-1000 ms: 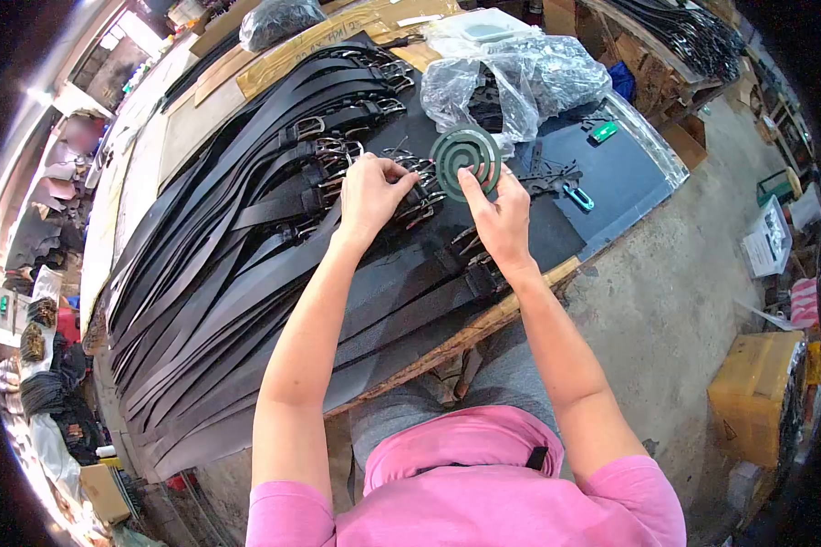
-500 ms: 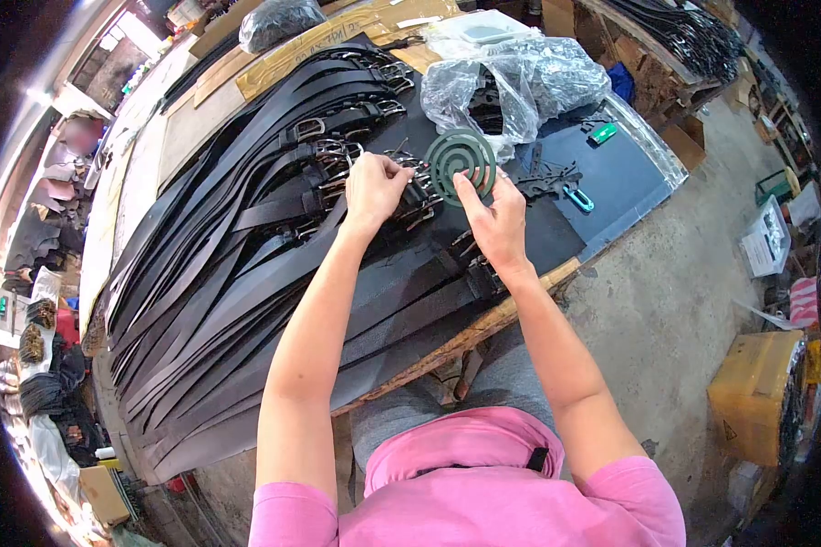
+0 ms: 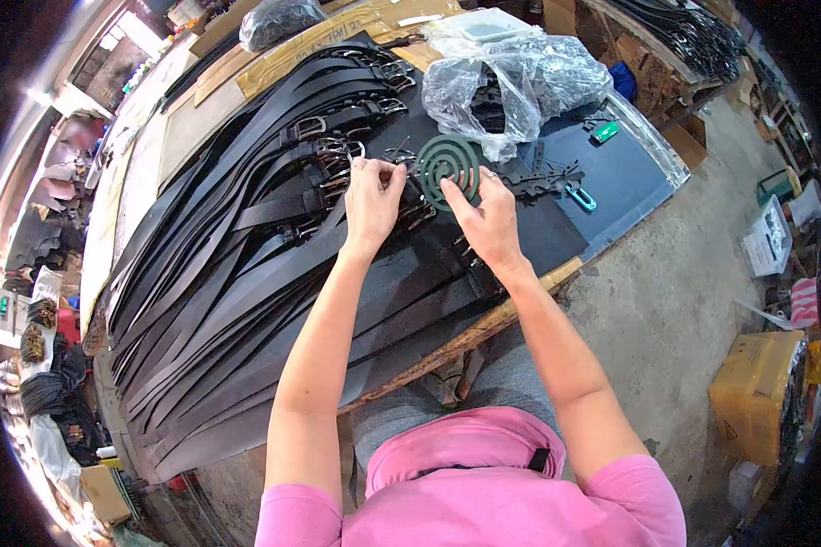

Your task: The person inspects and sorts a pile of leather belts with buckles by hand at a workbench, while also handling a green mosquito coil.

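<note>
A dark green mosquito coil (image 3: 446, 150) is pinched between the thumb and fingers of my right hand (image 3: 491, 223), its flat face turned toward me above the table. Just left of it, my left hand (image 3: 374, 205) has its thumb and forefinger pressed together; whatever lies between them is too small to make out. Under and beside my left hand are the metal buckles (image 3: 308, 129) of many black belts (image 3: 237, 246). The belts lie side by side, their long ends fanning toward the table's near left edge.
Clear plastic bags (image 3: 556, 77) sit at the back of the table. Near them are a green lighter (image 3: 604, 133), a turquoise clip-shaped item (image 3: 579, 198) and loose black pieces (image 3: 543, 182). A taped carton (image 3: 753, 397) stands on the floor at right.
My right hand has moved slightly left and down with the mosquito coil, bringing it closer to my left hand. My left hand has shifted only a little, its fingertips still together.
</note>
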`<state>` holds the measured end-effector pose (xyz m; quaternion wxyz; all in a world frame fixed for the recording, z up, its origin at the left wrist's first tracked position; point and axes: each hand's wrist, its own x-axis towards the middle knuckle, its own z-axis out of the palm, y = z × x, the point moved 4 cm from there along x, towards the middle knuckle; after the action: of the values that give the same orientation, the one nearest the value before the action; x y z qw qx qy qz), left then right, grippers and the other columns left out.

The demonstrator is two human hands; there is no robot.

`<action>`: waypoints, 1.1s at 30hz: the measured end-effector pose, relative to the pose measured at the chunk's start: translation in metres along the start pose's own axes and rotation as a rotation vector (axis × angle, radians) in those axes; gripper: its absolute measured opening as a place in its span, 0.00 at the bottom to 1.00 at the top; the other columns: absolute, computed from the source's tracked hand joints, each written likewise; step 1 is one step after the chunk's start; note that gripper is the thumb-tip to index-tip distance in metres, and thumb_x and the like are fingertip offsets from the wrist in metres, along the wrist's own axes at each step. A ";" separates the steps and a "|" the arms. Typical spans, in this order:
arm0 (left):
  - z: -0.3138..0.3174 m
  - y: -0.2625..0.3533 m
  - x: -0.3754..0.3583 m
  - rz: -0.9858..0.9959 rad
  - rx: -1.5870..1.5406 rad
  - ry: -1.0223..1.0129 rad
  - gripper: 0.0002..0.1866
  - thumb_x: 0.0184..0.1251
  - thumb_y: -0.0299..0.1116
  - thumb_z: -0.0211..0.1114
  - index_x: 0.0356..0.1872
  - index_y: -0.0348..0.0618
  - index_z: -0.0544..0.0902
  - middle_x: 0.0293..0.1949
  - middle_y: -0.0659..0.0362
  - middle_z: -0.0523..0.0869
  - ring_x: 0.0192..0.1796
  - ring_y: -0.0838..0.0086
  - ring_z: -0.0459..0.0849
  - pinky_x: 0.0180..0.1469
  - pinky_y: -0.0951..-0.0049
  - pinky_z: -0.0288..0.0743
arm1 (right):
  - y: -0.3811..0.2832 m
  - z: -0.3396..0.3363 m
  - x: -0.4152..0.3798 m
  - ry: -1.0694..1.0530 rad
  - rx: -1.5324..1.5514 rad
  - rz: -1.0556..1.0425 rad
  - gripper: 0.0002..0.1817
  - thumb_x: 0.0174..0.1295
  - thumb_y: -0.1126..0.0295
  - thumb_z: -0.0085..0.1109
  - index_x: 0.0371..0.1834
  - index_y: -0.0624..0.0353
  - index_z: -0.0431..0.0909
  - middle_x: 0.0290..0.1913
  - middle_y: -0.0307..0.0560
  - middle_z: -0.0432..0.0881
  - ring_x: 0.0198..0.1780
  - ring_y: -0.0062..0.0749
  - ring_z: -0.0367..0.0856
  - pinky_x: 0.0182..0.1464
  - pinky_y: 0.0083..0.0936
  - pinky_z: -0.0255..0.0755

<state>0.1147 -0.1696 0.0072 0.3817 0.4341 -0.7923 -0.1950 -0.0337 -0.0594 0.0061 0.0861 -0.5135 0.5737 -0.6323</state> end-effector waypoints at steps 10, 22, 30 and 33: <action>-0.001 0.003 -0.009 0.081 -0.058 0.065 0.10 0.68 0.32 0.67 0.36 0.34 0.79 0.38 0.52 0.76 0.34 0.65 0.81 0.39 0.66 0.76 | 0.001 0.008 0.004 -0.047 -0.045 -0.014 0.08 0.60 0.70 0.64 0.31 0.65 0.80 0.34 0.57 0.81 0.41 0.54 0.77 0.44 0.43 0.71; 0.002 0.001 -0.010 0.101 -0.075 0.089 0.09 0.66 0.30 0.68 0.35 0.35 0.79 0.37 0.52 0.75 0.33 0.64 0.80 0.37 0.65 0.76 | 0.003 0.012 0.008 -0.069 -0.131 -0.032 0.13 0.60 0.67 0.65 0.29 0.68 0.78 0.34 0.59 0.79 0.40 0.55 0.77 0.44 0.44 0.71; 0.002 0.001 -0.011 0.082 -0.097 0.095 0.09 0.68 0.31 0.67 0.35 0.34 0.80 0.37 0.54 0.76 0.34 0.68 0.79 0.38 0.68 0.76 | 0.005 0.014 0.012 -0.089 -0.176 -0.005 0.14 0.59 0.66 0.65 0.28 0.69 0.79 0.34 0.60 0.80 0.41 0.54 0.78 0.44 0.43 0.72; 0.002 0.003 -0.012 0.113 -0.071 0.098 0.08 0.65 0.29 0.67 0.34 0.35 0.78 0.38 0.52 0.75 0.32 0.65 0.80 0.36 0.64 0.75 | 0.005 0.014 0.014 -0.098 -0.210 -0.033 0.14 0.59 0.66 0.65 0.27 0.69 0.79 0.33 0.60 0.80 0.41 0.54 0.78 0.45 0.43 0.72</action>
<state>0.1160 -0.1582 0.0028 0.4454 0.3837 -0.7888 -0.1795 -0.0318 -0.0800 0.0072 0.0493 -0.5592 0.6234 -0.5442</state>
